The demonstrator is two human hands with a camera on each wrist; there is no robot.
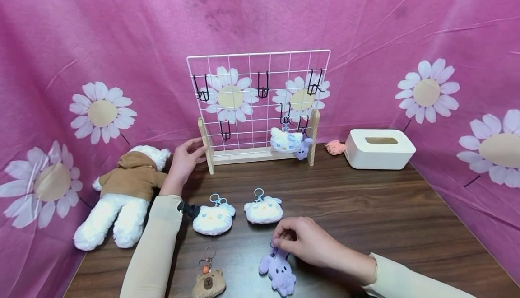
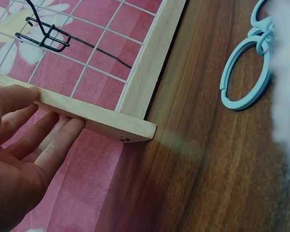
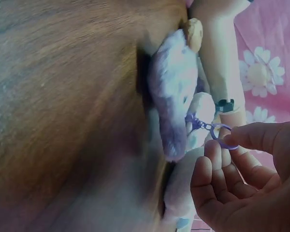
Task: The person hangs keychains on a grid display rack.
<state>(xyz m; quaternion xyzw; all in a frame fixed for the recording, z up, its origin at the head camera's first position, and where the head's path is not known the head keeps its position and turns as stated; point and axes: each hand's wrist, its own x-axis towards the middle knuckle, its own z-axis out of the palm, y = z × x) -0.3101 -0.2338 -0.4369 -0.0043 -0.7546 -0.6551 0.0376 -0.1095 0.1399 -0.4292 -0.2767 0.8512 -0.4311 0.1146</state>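
My left hand (image 1: 185,160) holds the left wooden post (image 2: 96,114) of a white wire grid rack (image 1: 252,108), thumb on one face and fingers on the other. Low over the table, my right hand (image 1: 307,242) pinches the purple ring (image 3: 222,136) of a purple bunny plush keychain (image 1: 281,272). The bunny dangles by its ring, and I cannot tell whether it touches the wood. Two white cat plush keychains, a left one (image 1: 213,219) and a right one (image 1: 263,210), lie between the hands. Another white cat keychain (image 1: 286,140) hangs on the rack, partly covering a second purple bunny (image 1: 302,150).
Several black hooks, one at the upper middle (image 1: 263,86), sit on the grid. A brown bear-like keychain (image 1: 209,283) lies at the front edge. A white plush in a brown hoodie (image 1: 132,180) lies left; a white tissue box (image 1: 379,150) and coral fuzzy item (image 1: 335,147) stand right.
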